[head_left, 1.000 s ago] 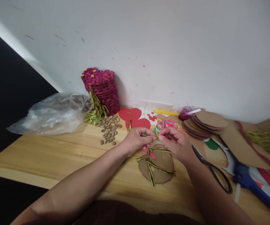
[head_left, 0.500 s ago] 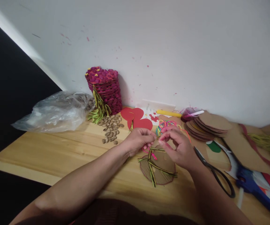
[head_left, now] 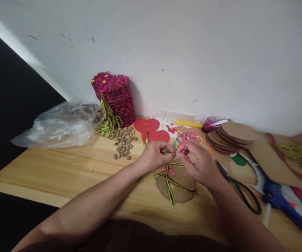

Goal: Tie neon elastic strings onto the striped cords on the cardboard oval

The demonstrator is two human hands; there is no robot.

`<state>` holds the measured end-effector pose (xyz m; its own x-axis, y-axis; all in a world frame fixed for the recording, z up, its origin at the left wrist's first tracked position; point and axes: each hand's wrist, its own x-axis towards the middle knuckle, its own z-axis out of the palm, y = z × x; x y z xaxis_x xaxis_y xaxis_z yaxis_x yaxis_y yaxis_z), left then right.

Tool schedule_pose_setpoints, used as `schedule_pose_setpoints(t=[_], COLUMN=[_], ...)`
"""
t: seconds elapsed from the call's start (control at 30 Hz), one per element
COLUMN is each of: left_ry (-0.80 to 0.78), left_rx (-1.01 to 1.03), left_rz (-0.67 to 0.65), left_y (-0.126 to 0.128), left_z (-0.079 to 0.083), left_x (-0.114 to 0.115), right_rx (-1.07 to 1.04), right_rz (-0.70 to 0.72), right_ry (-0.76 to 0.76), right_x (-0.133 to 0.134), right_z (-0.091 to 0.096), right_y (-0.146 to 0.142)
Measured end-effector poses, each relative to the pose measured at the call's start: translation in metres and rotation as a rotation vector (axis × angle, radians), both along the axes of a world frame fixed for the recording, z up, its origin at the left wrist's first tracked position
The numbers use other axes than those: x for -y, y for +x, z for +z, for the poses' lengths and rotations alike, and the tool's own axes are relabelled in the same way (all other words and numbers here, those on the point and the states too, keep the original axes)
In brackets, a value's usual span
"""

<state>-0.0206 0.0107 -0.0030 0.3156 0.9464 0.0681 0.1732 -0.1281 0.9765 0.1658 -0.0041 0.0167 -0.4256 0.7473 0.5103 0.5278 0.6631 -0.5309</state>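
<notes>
My left hand (head_left: 154, 156) pinches a small bundle of yellow-green strands (head_left: 166, 152) above the wooden table (head_left: 62, 171). My right hand (head_left: 198, 161) is closed beside it, fingertips pinched on a pink rubber band at the bundle's end. Below both hands lies a brown cardboard disc (head_left: 178, 185) with more yellow-green strands (head_left: 170, 182) crossed over it and a pink band (head_left: 171, 171). A heap of coloured rubber bands (head_left: 186, 137) lies just behind my right hand.
A stack of magenta decorated discs (head_left: 114, 98) with strand tassels stands against the wall. Seeds (head_left: 123, 141), a clear plastic bag (head_left: 59, 124), red paper hearts (head_left: 151, 130), plain cardboard discs (head_left: 232, 136), black scissors (head_left: 238, 187) and a blue tool (head_left: 287, 206) lie around.
My hands stay together over the disc; the right fingers have shifted around the bundle's end with the pink band. The camera view drifted slightly.
</notes>
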Motion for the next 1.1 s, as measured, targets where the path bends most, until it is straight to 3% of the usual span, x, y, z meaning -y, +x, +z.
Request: schedule_pose_setpoints(t=[0.13, 0.33, 0.5, 0.7, 0.77, 0.87, 1.1], left_ry=[0.122, 0.224, 0.31, 0.654, 0.707, 0.663, 0.375], left_rx=[-0.049, -0.043, -0.009, -0.057, -0.094, -0.093, 0.103], left_rz=[-0.04, -0.124, -0.126, -0.085, -0.081, -0.077, -0.077], left_y=[0.001, 0.001, 0.001, -0.001, -0.001, -0.001, 0.004], left_z=[-0.003, -0.003, 0.003, 0.0, 0.0, 0.001, 0.003], left_x=[0.002, 0.004, 0.006, 0.005, 0.005, 0.005, 0.004], right_rx=[-0.046, -0.161, -0.311, -0.467, -0.51, -0.521, -0.518], right_rz=[-0.051, -0.138, -0.097, -0.086, -0.07, -0.078, -0.088], right_ry=[-0.081, -0.34, -0.67, -1.13, -1.209, -1.234, -1.274], right_x=[-0.001, -0.004, -0.007, -0.006, -0.006, -0.006, -0.007], right_z=[-0.003, -0.007, -0.009, -0.012, -0.011, -0.009, -0.008], right_y=[0.0, 0.0, -0.002, -0.001, 0.0, 0.0, 0.0])
